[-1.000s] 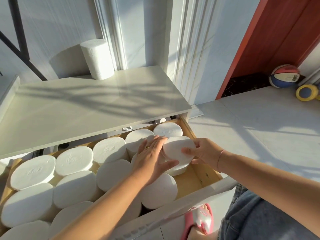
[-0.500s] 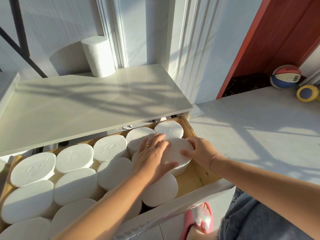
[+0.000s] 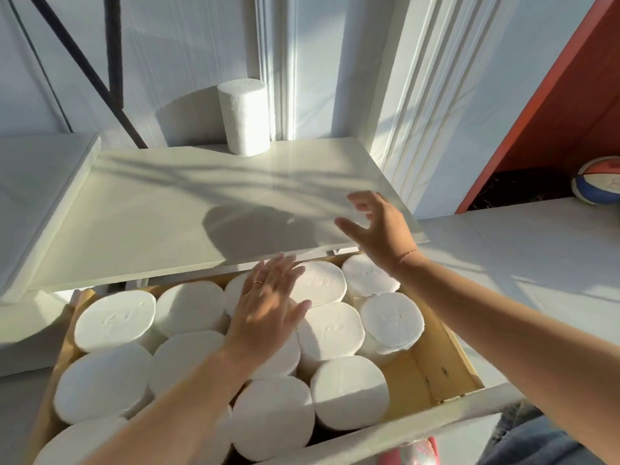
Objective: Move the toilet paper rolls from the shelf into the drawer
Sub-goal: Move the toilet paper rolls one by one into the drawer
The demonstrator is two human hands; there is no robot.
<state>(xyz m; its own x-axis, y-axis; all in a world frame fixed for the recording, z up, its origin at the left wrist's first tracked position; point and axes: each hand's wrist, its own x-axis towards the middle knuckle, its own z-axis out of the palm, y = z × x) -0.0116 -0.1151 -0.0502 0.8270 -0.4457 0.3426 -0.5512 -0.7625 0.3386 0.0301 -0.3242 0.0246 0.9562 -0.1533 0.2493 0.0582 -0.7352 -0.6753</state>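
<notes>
One white toilet paper roll stands upright at the back of the pale shelf, against the wall. Below the shelf, the open wooden drawer holds several white rolls standing on end; one roll sits tilted at the right side. My left hand lies flat, fingers spread, over the rolls in the drawer's middle. My right hand hovers above the shelf's front right corner, fingers apart and empty.
White panelled wall behind the shelf, with dark metal bars at the upper left. An orange-red door frame and a striped ball are at the right. Pale floor tiles lie to the right of the drawer. A pink slipper shows below.
Both hands let go of the roll they were pressing into the drawer's right side. My right hand rose up over the shelf edge. My left hand stayed over the rolls, opened flat.
</notes>
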